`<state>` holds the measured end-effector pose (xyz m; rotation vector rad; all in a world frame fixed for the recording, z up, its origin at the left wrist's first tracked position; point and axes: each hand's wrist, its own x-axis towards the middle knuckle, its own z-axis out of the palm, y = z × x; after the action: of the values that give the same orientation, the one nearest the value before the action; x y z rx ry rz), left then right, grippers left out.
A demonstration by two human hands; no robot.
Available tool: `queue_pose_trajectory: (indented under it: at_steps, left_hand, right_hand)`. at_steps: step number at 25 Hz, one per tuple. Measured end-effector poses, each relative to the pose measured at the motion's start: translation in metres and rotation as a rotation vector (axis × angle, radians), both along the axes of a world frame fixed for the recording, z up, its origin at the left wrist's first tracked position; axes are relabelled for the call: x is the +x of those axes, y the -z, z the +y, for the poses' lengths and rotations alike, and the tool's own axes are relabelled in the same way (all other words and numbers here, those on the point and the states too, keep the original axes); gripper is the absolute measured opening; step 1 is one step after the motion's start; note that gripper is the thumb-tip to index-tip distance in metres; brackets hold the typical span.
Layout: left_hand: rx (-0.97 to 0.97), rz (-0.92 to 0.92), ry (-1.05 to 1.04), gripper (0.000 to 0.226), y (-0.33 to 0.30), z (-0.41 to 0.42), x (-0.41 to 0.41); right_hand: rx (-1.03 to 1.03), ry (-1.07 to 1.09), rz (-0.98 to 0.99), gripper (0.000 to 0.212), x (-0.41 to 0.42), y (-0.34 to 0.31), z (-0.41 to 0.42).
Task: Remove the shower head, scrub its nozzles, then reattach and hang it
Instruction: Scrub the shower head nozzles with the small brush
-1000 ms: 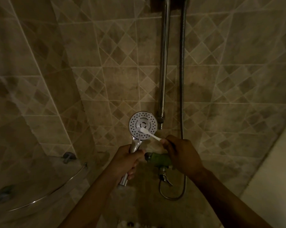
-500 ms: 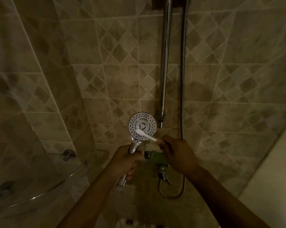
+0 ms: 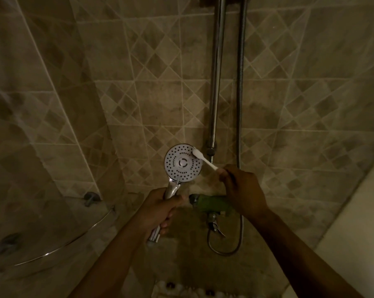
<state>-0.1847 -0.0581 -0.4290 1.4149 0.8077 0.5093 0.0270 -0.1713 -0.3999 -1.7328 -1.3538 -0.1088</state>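
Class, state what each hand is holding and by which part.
Left hand grips the shower head by its chrome handle. Right hand pinches the white toothbrush by its handle end.

Shower head (image 3: 183, 162) I grip: glossy chrome handle, matt white plastic face. My toothbrush (image 3: 204, 160): smooth white plastic. Rail (image 3: 215, 69) and hose (image 3: 240, 82), upper right of frame: shiny metal. Wall tiles (image 3: 138, 61): matt, mottled stone look.

Dim light; beige diamond-patterned wall tiles (image 3: 160, 100); curved glass corner shelf (image 3: 52, 239) at left
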Motion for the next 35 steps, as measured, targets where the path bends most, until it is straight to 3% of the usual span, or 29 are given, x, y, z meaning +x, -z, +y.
queue_pose_trajectory:
  at_steps: [5, 17, 22, 27, 30, 35]
  left_hand:
    - [-0.019, -0.018, 0.013, 0.030, -0.002, 0.000, -0.003]
    - [-0.024, 0.040, 0.006, 0.023, -0.012, -0.010, -0.002]
    - [0.006, 0.055, 0.014, 0.020, -0.013, -0.007, 0.001]
    - [0.014, 0.045, 0.001, 0.020, -0.008, -0.003, 0.005]
    - [0.016, 0.029, -0.001, 0.021, -0.007, -0.001, 0.007]
    - [0.045, 0.049, 0.003, 0.023, -0.008, -0.001, 0.011]
  right_hand:
    - [-0.101, -0.192, -0.046, 0.033, -0.001, 0.011, -0.005]
    - [-0.037, -0.116, 0.005, 0.036, 0.009, 0.001, -0.008]
    - [-0.080, -0.193, -0.047, 0.025, -0.001, 0.008, -0.009]
    - [-0.027, -0.087, 0.028, 0.038, 0.004, 0.002, -0.007]
    - [-0.079, -0.147, -0.039, 0.029, -0.003, 0.008, -0.009]
    - [0.011, -0.037, 0.029, 0.027, 0.008, -0.008, -0.009]
